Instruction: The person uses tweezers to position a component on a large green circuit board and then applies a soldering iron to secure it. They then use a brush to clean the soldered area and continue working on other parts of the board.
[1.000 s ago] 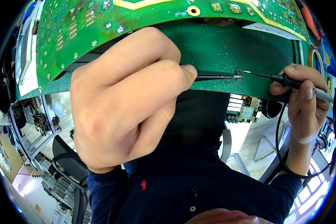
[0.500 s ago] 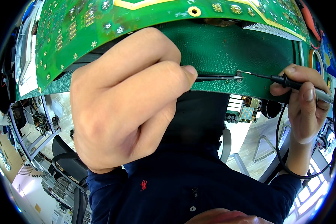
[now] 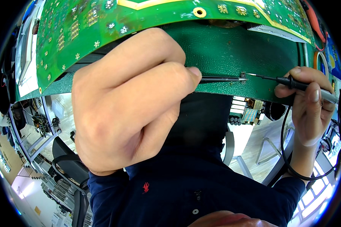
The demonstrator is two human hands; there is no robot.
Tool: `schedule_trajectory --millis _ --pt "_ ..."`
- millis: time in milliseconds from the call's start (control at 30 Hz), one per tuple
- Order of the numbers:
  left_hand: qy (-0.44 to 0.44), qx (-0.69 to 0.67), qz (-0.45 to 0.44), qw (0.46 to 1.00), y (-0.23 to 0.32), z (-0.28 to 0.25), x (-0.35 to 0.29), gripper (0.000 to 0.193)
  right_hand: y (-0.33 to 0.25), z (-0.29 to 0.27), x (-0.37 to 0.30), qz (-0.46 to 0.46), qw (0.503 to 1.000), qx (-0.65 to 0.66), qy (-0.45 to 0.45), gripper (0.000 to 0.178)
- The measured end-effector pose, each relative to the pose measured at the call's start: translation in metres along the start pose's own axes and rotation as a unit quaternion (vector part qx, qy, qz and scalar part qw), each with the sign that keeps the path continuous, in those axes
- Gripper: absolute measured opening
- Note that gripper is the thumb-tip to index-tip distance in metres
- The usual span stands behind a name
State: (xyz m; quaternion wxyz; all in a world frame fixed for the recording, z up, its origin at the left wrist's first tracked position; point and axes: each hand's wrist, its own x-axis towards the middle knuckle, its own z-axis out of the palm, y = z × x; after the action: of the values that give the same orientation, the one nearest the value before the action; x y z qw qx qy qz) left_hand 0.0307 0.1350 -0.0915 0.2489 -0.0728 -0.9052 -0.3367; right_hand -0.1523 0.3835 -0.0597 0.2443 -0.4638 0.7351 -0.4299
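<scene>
My left hand (image 3: 129,98) is closed around dark tweezers (image 3: 219,79), whose tips point right and meet a tiny dark electronic component (image 3: 243,75) on the green mat (image 3: 223,49). From the right, my right hand (image 3: 310,102) grips a soldering iron (image 3: 297,84) with a grey handle and black collar. Its thin tip ends just right of the component; whether they touch I cannot tell. A black cord hangs from the iron in a loop beside my right forearm. My left fingers hide the rear of the tweezers.
A large green circuit board (image 3: 155,17) spans the far side, its near edge raised over the mat. Red-handled pliers (image 3: 312,17) and a tape roll (image 3: 322,62) lie at the far right. Below the mat's near edge sits another populated board (image 3: 248,109). A black chair (image 3: 70,159) stands lower left.
Both hands, the tweezers and the iron have shifted very slightly to the right in view, along with the board. The iron's tip stays close to the small component. Both grips are unchanged.
</scene>
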Motion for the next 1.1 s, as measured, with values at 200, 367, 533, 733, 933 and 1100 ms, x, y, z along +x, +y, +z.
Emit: schedule_trajectory --millis 200,367,533,733,933,1100 --pt "0.000 -0.002 0.002 1.000 -0.001 0.000 0.000 0.021 0.000 0.001 0.000 -0.006 1.000 -0.026 0.000 0.034" --pt "0.092 -0.019 -0.034 0.995 0.007 0.017 -0.005 0.021 -0.001 0.001 0.002 -0.008 0.999 -0.041 -0.005 0.034" --pt "0.090 -0.019 -0.038 0.995 0.008 0.016 -0.003 0.020 -0.004 0.002 0.001 0.000 0.999 -0.043 0.002 0.034" --pt "0.087 -0.012 -0.037 0.995 0.008 0.017 -0.003 0.019 -0.001 0.001 0.001 -0.007 1.000 -0.020 -0.002 0.034" --pt "0.089 -0.014 -0.029 0.996 0.005 0.017 -0.003 0.019 -0.001 0.001 0.002 -0.013 1.000 -0.027 -0.003 0.034" --pt "0.090 -0.013 -0.035 0.995 0.007 0.017 -0.005 0.019 0.000 0.000 0.003 -0.014 1.000 -0.025 -0.006 0.034"
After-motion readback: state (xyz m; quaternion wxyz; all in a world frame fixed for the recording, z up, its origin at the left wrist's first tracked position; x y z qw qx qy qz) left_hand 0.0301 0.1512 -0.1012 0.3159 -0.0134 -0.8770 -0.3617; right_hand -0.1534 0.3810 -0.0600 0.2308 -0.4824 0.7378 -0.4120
